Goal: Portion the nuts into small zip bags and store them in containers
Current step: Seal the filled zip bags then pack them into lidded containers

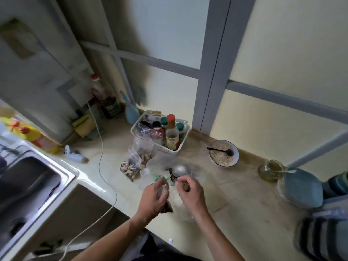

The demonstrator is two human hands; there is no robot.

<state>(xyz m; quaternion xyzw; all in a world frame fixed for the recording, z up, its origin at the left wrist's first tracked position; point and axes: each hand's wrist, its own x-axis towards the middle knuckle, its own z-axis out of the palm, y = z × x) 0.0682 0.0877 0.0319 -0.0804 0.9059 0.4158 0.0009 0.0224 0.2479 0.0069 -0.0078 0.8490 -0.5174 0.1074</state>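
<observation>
Looking down from my head camera, my left hand (156, 194) curls around the mouth of a small clear zip bag (165, 202), which hangs below my fingers with dark nuts showing at its bottom. My right hand (190, 193) grips the handle of a metal spoon (178, 170), its fingers wrapped tight; the spoon's bowl sits just beyond my knuckles, over a crumpled clear plastic bag (163, 166) that holds more nuts, though blur hides how full the spoon is. Both hands are close together above the pale countertop (235, 194). Just behind them, two filled zip bags of nuts (131, 164) lie on the counter, touching the front of a white basket (169, 150) packed with sauce bottles. To my right stands a bowl (224, 154) of pale grain with a dark spoon resting in it, and farther right a glass jar (270, 170) beside a blue lidded container (301, 187). The steel sink (32, 185) lies to my left.
</observation>
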